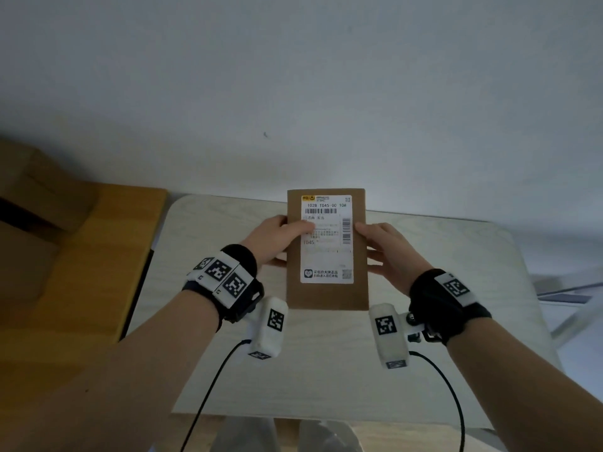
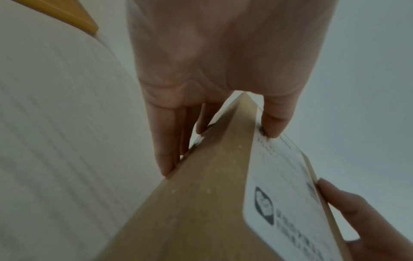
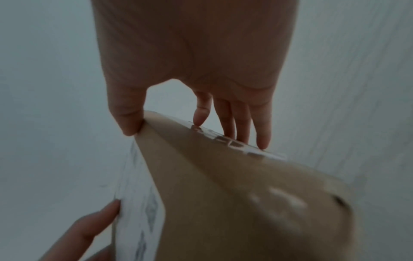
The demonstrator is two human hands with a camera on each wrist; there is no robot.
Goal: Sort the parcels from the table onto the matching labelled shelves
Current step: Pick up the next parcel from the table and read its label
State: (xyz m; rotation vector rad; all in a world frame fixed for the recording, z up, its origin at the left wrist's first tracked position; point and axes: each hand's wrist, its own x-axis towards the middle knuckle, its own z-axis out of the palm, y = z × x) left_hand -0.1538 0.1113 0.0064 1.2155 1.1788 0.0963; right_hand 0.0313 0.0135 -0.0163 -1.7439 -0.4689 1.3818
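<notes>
Far left: orange-brown wooden board [image 1: 107, 243], edge-on to the pale wood-grain surface [image 1: 228, 370], with blurred brown cardboard boxes [image 1: 29, 223] beyond it.

Left hand [image 1: 274, 239] grips the left edge of the flat brown cardboard parcel [image 1: 326, 295]. Thumb lies over the front face on the label; the left wrist view shows the other fingers [image 2: 166, 141] pressed against the back face, so the parcel is pinched between them.

Parcel is held upright-ish above the surface, between both hands, long side vertical, front face toward the head camera. Not resting on the surface as far as the head view shows.

White shipping label [image 1: 327, 239] covers most of the front. Readable: "102B T045-00 108" above a barcode, "T045" lower left, second barcode running vertically on the right edge, yellow logo top left, QR code and round face icon with Chinese text at the bottom. Smaller print too blurred to read.

Right hand [image 1: 388, 252] grips the right edge the same way: thumb on the front edge, remaining fingers [image 3: 241, 120] spread on the back face, touching tape or print there.

Both wrists carry black straps with white marker-tagged camera blocks [image 1: 225, 275].
</notes>
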